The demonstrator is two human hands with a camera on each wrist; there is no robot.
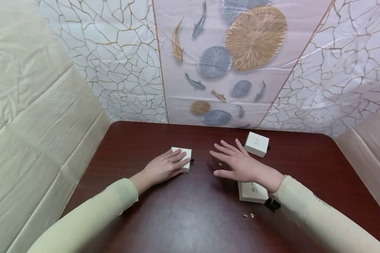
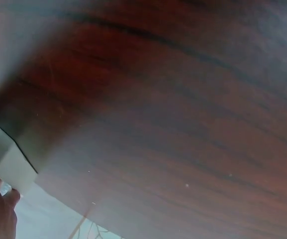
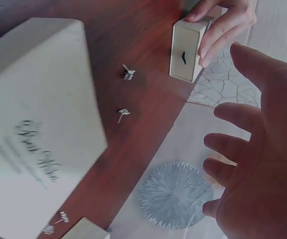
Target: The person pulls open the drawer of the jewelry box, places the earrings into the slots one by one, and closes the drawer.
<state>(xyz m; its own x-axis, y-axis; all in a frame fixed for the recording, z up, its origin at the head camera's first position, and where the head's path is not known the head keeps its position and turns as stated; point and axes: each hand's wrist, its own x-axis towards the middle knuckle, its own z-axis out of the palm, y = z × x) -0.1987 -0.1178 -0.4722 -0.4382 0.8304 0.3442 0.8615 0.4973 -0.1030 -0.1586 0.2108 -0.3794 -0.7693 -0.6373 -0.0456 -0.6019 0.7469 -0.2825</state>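
My left hand (image 1: 166, 165) holds a small white box (image 1: 187, 154) on the dark table. Its fingers lie across the top, with the thumb at the near side. A short black pull tab (image 3: 184, 58) sticks out of the box's end face. In the left wrist view, only part of this box (image 2: 14, 172) and some fingers show at the lower left. Nothing is in my right hand (image 1: 237, 165), which hovers with spread fingers. Below its wrist lies a larger white box (image 1: 252, 193) with script lettering. Small earrings (image 3: 128, 74) lie between the two boxes in the right wrist view.
Another white box (image 1: 256, 144) with a dark tab stands at the back right, beyond my right hand. Two tiny pieces (image 1: 248, 215) lie on the table's near side. A patterned cloth (image 1: 215, 95) hangs behind the table (image 1: 190, 218), and pale fabric (image 1: 44, 116) encloses the left.
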